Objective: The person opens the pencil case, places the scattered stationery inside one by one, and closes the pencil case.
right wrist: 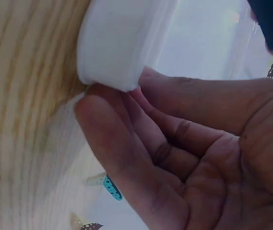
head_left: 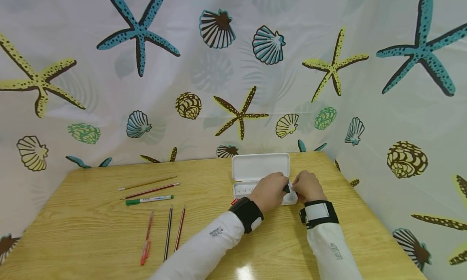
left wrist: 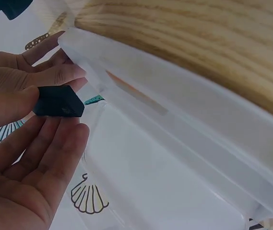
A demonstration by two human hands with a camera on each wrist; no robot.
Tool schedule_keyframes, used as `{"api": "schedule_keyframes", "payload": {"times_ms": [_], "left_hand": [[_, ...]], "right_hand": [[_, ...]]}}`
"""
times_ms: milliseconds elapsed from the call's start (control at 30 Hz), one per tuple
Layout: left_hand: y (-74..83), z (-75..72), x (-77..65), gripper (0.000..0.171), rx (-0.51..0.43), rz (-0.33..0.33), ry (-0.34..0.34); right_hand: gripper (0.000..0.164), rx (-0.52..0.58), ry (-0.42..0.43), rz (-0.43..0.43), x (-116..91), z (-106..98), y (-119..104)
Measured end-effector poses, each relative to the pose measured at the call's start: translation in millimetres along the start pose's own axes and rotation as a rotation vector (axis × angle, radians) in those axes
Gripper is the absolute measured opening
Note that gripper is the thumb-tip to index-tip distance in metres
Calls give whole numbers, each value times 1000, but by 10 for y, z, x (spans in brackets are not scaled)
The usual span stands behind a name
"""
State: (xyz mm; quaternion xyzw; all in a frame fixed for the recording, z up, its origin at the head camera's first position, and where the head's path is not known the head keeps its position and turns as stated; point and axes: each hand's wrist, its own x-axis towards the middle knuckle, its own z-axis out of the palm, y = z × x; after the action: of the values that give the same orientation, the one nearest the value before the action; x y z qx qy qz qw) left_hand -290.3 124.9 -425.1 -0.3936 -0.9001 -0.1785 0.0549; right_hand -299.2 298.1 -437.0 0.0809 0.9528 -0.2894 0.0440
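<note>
A white pencil case lies on the wooden table with its lid raised toward the back. My left hand is over the tray's right half and pinches a small dark block between thumb and fingers. At the case's right end, my right hand grips the corner of the tray, with the thumb on the rim and fingers around the outside. An orange-brown strip shows along the tray's inside. From the head view, my left hand hides part of the tray.
Left of the case lie a yellow pencil, a red pencil and a green marker. Nearer the front are a red pen, a black pencil and a dark red pencil. A patterned curtain borders the table.
</note>
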Motion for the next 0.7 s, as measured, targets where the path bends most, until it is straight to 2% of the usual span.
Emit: {"api": "schedule_keyframes", "payload": {"times_ms": [367, 700], "left_hand": [[36, 194, 99, 4, -13, -25, 8], [48, 336, 118, 10, 132, 10, 24]], "right_hand": [[15, -39, 4, 3, 34, 11, 21], [10, -38, -3, 17, 22, 4, 13]]}}
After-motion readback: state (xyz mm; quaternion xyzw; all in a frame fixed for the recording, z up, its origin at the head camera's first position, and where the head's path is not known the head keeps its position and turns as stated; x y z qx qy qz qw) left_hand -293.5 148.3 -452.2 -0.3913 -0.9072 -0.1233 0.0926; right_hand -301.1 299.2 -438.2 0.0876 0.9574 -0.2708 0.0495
